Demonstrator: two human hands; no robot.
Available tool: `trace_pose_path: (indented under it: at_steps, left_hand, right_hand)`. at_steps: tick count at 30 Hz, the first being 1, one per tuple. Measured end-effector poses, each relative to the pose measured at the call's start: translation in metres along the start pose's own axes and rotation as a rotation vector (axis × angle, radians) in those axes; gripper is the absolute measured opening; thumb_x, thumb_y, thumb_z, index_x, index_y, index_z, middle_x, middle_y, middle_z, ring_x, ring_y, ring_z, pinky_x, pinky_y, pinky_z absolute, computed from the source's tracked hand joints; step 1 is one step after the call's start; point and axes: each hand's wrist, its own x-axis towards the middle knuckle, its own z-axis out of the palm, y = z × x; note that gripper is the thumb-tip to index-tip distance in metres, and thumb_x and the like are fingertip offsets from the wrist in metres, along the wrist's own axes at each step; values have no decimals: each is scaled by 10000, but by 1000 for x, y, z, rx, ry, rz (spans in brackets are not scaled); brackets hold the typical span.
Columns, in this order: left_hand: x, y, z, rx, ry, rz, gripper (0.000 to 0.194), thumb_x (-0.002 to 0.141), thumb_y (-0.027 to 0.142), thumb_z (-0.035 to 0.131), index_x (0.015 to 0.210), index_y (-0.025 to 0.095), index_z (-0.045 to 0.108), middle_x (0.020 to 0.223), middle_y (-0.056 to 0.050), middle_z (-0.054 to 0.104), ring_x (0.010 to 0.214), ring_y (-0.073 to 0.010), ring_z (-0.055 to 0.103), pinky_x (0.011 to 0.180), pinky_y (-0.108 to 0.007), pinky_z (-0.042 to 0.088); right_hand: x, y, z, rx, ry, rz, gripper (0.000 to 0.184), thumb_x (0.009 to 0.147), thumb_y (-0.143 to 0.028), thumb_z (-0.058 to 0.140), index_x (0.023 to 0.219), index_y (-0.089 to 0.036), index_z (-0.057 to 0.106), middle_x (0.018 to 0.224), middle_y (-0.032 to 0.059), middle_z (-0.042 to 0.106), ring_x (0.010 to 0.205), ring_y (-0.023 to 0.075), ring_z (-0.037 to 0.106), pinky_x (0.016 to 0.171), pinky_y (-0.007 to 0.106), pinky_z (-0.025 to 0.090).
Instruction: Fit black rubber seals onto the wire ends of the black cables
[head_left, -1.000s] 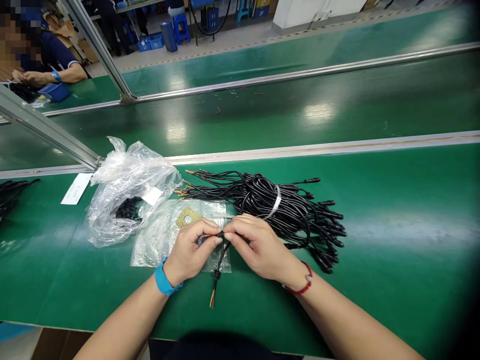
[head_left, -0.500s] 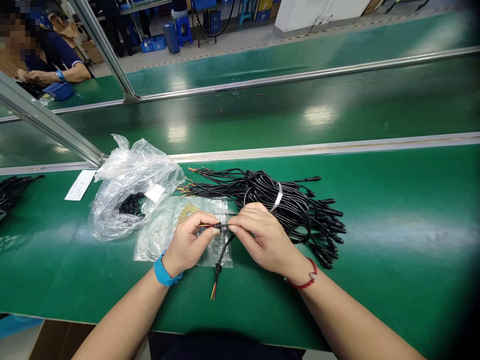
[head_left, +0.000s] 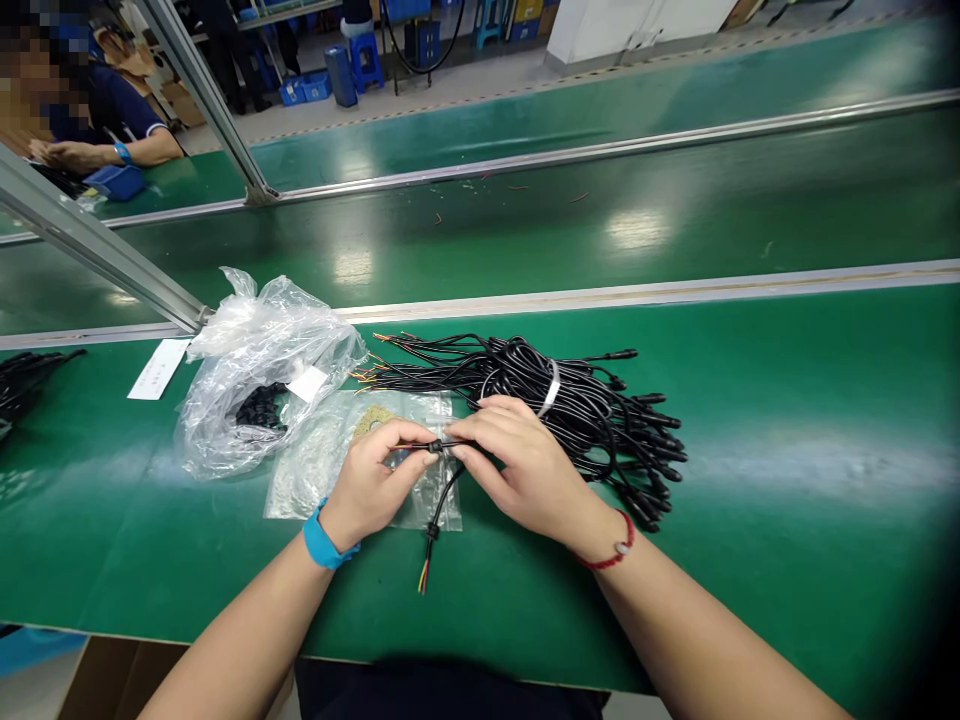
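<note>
My left hand (head_left: pixel 375 485) pinches a small black ring-like part (head_left: pixel 435 447) on a thin black cable (head_left: pixel 451 443); thin coloured wires stick out to its left between my fingers. Close by on the right, my right hand (head_left: pixel 517 470) grips the same cable between thumb and fingers. Below my hands lies a second cable end (head_left: pixel 431 545), with a similar black part around it and bare yellow and red wires pointing toward me. Behind my right hand rests a tied bundle of black cables (head_left: pixel 517 365), with orange wire ends left and black connectors right.
A clear bag of small black parts (head_left: pixel 262 405) and a flat zip bag (head_left: pixel 300 480) lie left on the green table (head_left: pixel 787 480). Near them are a white paper slip (head_left: pixel 159 368) and a metal post (head_left: pixel 97 240). A co-worker (head_left: pixel 127 120) sits across, at far left.
My right fingers have shifted slightly left along the cable, nearer the small black part. My left hand keeps its pinch. The whole view has moved slightly.
</note>
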Motion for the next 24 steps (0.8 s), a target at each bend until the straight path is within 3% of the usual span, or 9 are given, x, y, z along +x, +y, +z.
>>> trace_pose_path:
  at_steps: [7,15,19,21,24]
  left_hand:
    - [0,-2,2,33,22,26,94,796,175,621,887,173,647,832,-42,705,760,-158,646,696,-264,509]
    - [-2,-2,4,108,-66,86,69,829,176,580,884,186,621,851,-43,686,798,-170,632,735,-296,493]
    - [-1,0,-14,-108,-163,50,333,785,233,650,1096,194,540,1002,-69,637,906,-184,611,823,-316,492]
    - [3,-3,-25,-260,-44,8,411,799,265,632,1172,192,476,1057,-81,600,929,-181,600,849,-327,487]
    - [11,-13,-39,-219,213,-110,234,858,282,536,1066,174,521,947,-60,602,829,-158,589,778,-314,487]
  right_hand:
    - [1,0,2,-3,6,-34,174,905,-150,451,862,-171,618,706,12,637,670,132,551,861,369,377]
    - [-2,3,6,-97,-32,-56,179,911,-154,465,855,-155,635,690,7,627,662,123,547,876,357,364]
    - [-2,2,-3,-91,-61,-101,171,915,-167,476,892,-178,645,806,30,658,772,135,578,894,368,358]
    - [-2,1,-12,-70,-90,-121,153,906,-177,499,885,-190,651,867,43,655,880,161,569,875,361,371]
    - [-4,-2,-30,-22,-182,-118,144,900,-179,509,902,-200,651,831,35,636,896,167,550,843,344,386]
